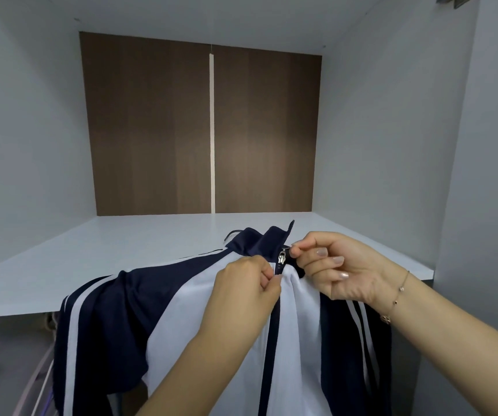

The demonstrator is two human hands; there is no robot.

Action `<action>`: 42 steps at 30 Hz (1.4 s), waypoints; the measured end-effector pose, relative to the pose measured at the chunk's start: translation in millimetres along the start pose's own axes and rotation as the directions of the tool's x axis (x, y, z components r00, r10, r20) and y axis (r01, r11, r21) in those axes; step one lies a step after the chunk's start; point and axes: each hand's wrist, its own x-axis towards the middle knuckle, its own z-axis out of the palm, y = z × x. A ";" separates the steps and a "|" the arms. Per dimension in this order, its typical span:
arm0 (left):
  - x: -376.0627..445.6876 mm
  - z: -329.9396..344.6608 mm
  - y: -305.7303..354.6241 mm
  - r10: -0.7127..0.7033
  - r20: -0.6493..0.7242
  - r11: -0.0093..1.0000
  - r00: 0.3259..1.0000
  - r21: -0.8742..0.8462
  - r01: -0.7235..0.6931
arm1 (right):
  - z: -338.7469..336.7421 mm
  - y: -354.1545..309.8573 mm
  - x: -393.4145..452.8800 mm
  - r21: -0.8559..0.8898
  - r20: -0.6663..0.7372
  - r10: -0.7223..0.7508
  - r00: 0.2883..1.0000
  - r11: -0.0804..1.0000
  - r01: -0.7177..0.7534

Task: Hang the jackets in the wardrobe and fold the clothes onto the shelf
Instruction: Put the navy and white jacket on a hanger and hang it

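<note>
While the navy and white jacket (181, 295) drapes over the front edge of the wardrobe shelf (91, 250), right hand (334, 268) fingers pinch the zipper pull (282, 256); left hand (247, 286) fingers pinch the fabric just below. Best to keep the fabric taut and pull straight. The hem and any hanger are out of view.

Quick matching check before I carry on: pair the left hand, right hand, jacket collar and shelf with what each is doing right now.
1 left hand
2 right hand
3 jacket collar
4 shelf

A lies on the shelf
B pinches the white fabric beside the zipper
C white surface that bears the jacket's top
D pinches the zipper pull

Pairs: 1-B, 2-D, 3-A, 4-C
</note>
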 end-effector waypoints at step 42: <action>-10.8 12.7 -4.3 0.119 -0.045 0.993 0.992 0.027 -0.118 | -15.9 -28.5 5.9 -0.858 0.479 -0.246 0.842 -0.333 0.391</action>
